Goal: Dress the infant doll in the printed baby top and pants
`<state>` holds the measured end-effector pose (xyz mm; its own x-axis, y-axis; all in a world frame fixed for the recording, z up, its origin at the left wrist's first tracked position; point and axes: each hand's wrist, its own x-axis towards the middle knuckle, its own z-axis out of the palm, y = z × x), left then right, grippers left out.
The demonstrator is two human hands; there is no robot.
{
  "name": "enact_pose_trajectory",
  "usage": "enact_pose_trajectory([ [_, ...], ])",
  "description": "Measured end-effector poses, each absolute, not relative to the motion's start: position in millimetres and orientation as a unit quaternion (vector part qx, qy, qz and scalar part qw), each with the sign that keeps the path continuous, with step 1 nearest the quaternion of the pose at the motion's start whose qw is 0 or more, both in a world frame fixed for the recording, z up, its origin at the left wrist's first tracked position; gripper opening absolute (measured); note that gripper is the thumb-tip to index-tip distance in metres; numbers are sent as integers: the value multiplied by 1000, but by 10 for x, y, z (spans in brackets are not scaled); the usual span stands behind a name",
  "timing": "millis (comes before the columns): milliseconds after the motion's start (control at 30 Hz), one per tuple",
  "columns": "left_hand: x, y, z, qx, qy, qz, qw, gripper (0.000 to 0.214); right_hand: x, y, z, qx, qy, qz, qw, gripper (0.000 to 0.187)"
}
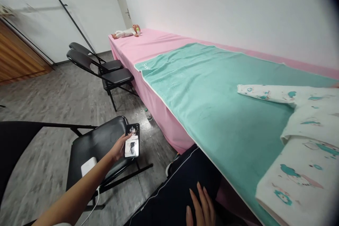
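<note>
My left hand [119, 148] grips a smartphone [132, 146] above the seat of a black folding chair [103, 143]; the phone's screen is lit. On that seat, partly behind my forearm, lies a white power bank or adapter [89, 166] with a white cable [94, 204]. Resting on dark trousers [182, 183], my right hand [201, 206] has its fingers stretched out and holds nothing. To the right, baby clothes [304, 169] in white with a teal animal print lie on a green towel [212, 102].
A long table with a pink cloth [159, 46] runs along the wall. A baby doll [125, 32] lies at its far end. Two more black folding chairs [116, 76] stand beside it, and a bottle [147, 114] is on the floor. A garment rack [74, 21] stands at left.
</note>
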<state>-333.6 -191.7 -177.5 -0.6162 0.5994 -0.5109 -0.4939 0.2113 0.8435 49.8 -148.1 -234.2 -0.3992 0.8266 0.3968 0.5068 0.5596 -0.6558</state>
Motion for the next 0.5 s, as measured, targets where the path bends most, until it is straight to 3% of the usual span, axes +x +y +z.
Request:
enact_pose_trajectory([
  [167,-2632,-1527,-1495,-15,583,624,521,45,128,-1337,-1789,-386,-777,379,322,44],
  [400,-1807,-1536,-1148,-8,553,602,576,50,-357,-1320,-1332,-377,-492,740,263,70],
  [500,-1599,-1695,-1145,-47,574,576,580,50,-369,-1468,-1328,-358,-417,800,239,79],
])
